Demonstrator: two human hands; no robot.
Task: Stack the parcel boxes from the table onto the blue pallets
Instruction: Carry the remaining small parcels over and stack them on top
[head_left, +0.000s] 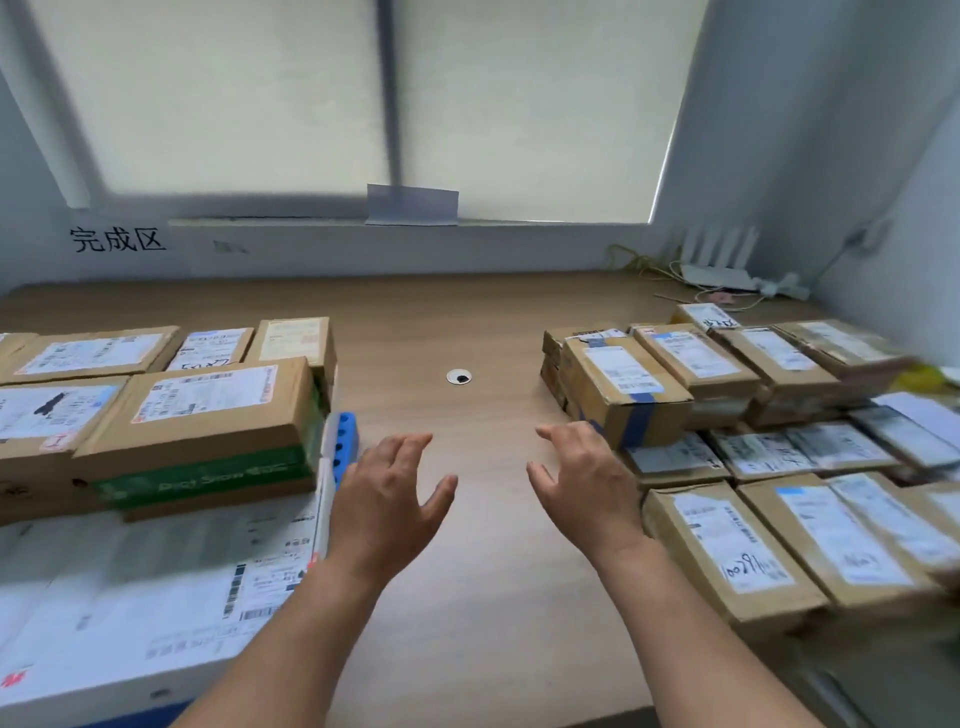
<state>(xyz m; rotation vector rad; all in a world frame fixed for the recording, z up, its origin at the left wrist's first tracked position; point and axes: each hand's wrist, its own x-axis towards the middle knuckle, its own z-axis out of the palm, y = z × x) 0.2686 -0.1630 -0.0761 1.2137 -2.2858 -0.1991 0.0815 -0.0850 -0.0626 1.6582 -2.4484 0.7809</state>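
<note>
Both my hands hover over the bare middle of the wooden table (467, 322), fingers spread, holding nothing. My left hand (389, 499) is beside the blue pallet (344, 441), which shows as a small corner under stacked parcels. On it lie a brown box with green print (208, 421), other labelled boxes behind it, and a large white parcel (145, 587) in front. My right hand (584, 478) is just left of the parcel pile on the right; its fingertips are near a brown box with blue tape (623, 395). A long brown box (727, 551) lies nearest on that side.
Several more labelled cardboard boxes (779, 364) fill the right side of the table. A round cable hole (459, 377) sits in the tabletop's middle. A white router (719, 270) with cables stands in the back right corner, under the window sill. Black characters mark the left wall.
</note>
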